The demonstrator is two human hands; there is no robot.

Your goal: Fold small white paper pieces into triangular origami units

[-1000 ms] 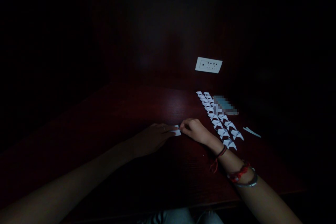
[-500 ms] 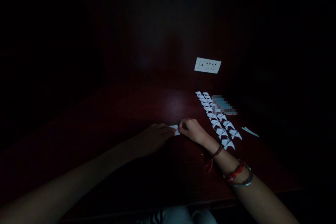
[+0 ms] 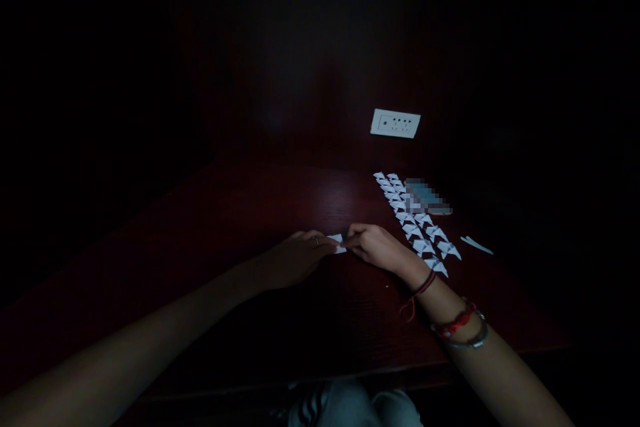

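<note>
A small piece of white paper (image 3: 338, 239) lies on the dark red table between my hands. My left hand (image 3: 303, 257), with a ring on one finger, holds the paper from the left, its fingertips on the edge. From the other side my right hand (image 3: 375, 247) is closed, with thumb and fingers pinching at the paper's right edge. The finger parts cover much of the paper, so its folds are hard to make out. Folded white paper figures (image 3: 423, 247) stand in two rows just beyond my right wrist.
A pixelated phone-like object (image 3: 429, 197) lies beside the rows. Thin white paper strips (image 3: 477, 244) are farther right. A white wall socket (image 3: 395, 123) is set in the dark back panel. The table's front edge (image 3: 380, 369) runs above my knees.
My right hand's fingers have stretched a little toward the left hand at the paper's edge, and its wrist has shifted slightly right. The left hand keeps its hold. The view has shifted slightly.
</note>
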